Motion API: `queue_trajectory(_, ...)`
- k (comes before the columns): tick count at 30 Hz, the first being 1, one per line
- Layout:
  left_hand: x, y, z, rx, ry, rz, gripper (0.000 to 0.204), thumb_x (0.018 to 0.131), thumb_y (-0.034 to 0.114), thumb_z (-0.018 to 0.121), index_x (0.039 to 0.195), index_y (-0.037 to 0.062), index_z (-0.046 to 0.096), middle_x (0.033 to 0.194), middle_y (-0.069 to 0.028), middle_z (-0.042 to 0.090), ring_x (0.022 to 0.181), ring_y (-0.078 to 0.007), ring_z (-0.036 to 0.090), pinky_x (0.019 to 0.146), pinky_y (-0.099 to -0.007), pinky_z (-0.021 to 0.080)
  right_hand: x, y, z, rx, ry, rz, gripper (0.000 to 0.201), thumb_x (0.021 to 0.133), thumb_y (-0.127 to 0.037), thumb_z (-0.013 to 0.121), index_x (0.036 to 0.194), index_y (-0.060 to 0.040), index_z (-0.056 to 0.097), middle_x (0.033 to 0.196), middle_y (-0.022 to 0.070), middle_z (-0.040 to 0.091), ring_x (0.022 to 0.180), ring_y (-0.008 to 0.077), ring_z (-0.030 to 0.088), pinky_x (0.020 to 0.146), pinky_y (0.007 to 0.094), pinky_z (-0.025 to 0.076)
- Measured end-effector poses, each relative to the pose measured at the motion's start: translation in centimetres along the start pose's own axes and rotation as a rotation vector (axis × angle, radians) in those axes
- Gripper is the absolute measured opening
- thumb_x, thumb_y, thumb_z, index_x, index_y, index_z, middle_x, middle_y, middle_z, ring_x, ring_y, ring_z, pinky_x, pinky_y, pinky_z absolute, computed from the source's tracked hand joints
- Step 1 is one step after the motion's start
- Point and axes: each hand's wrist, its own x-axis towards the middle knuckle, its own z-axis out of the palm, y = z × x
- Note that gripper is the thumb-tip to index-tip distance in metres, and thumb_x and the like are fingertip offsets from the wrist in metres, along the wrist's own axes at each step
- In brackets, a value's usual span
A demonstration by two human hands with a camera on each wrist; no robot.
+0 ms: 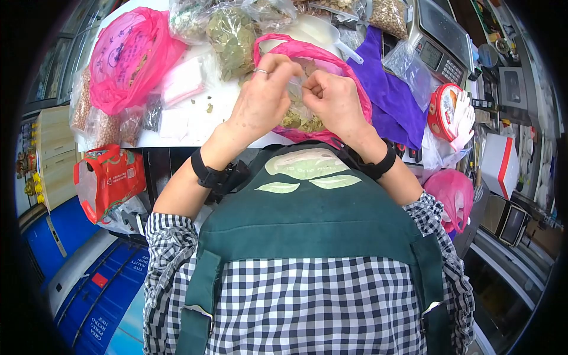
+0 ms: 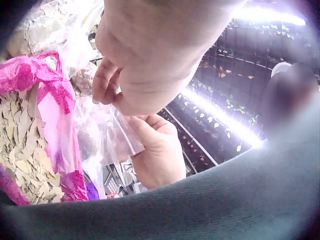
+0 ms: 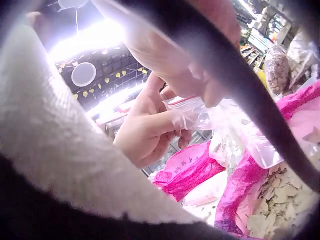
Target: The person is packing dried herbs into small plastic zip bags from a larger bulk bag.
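Two hands | left hand (image 1: 260,97), right hand (image 1: 336,100) pinch clear bag (image 2: 112,132) between them | apparently above leaves (image 1: 299,121)

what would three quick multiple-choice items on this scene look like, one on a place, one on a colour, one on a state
1. Where do both hands work?
A. above the pink bag of dried leaves
B. over the weighing scale
C. beside the red carton

2. What colour is the cloth to the person's right of that bag?
A. yellow
B. purple
C. white

3. What is the left hand doing?
A. lying flat
B. pointing
C. pinching a small clear bag

Answers:
1 A: the left hand and right hand meet over the pink bag.
2 B: the cloth is purple.
3 C: both hands pinch the small clear bag.
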Motion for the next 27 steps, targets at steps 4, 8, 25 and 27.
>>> queue_trajectory(4,-0.4,-1.3,-1.4,0.206,-0.313,0.258,0.020,0.074,-0.005,0.058,0.090,0.0044,0.064,0.111,-0.0068,0.066,0.076,-0.0334,0.066,0.066,-0.0408,0.053,0.5,0.7,-0.6,-0.026,0.021,-0.007,0.006,0.080,-0.003,0.068,0.084,0.0019,0.066,0.070,0.0108,0.069,0.062,0.0140,0.067,0.059,0.0281,0.054)
queue_trajectory(8,-1.0,-2.6,-0.7,0.265,-0.284,0.300,0.027,0.073,-0.003,0.058,0.096,0.0067,0.068,0.115,-0.0076,0.068,0.075,-0.0336,0.066,0.068,-0.0398,0.054,0.5,0.5,-0.5,0.076,-0.029,-0.022,0.009,0.081,-0.003,0.068,0.088,0.0016,0.066,0.075,0.0117,0.070,0.066,0.0120,0.068,0.060,0.0268,0.054)
queue_trajectory(25,-8.6,-9.7,0.0,0.446,-0.985,0.032,0.018,0.068,-0.002,0.061,0.082,0.0043,0.068,0.135,-0.0077,0.059,0.083,-0.0331,0.069,0.071,-0.0415,0.055,-6.1,10.6,-1.0,-0.372,-0.626,-0.270,0.018,0.068,-0.008,0.072,0.085,-0.0066,0.064,0.088,0.0099,0.060,0.095,0.0308,0.058,0.081,0.0441,0.045)
queue_trajectory(27,-8.1,-9.9,0.6,0.549,-1.000,-0.101,0.024,0.070,-0.002,0.059,0.092,0.0007,0.067,0.131,-0.0080,0.061,0.084,-0.0332,0.069,0.072,-0.0418,0.055,-4.3,10.0,-2.1,-0.312,-0.532,-0.330,0.016,0.067,-0.002,0.065,0.083,-0.0035,0.062,0.085,0.0128,0.059,0.085,0.0346,0.059,0.075,0.0443,0.048)
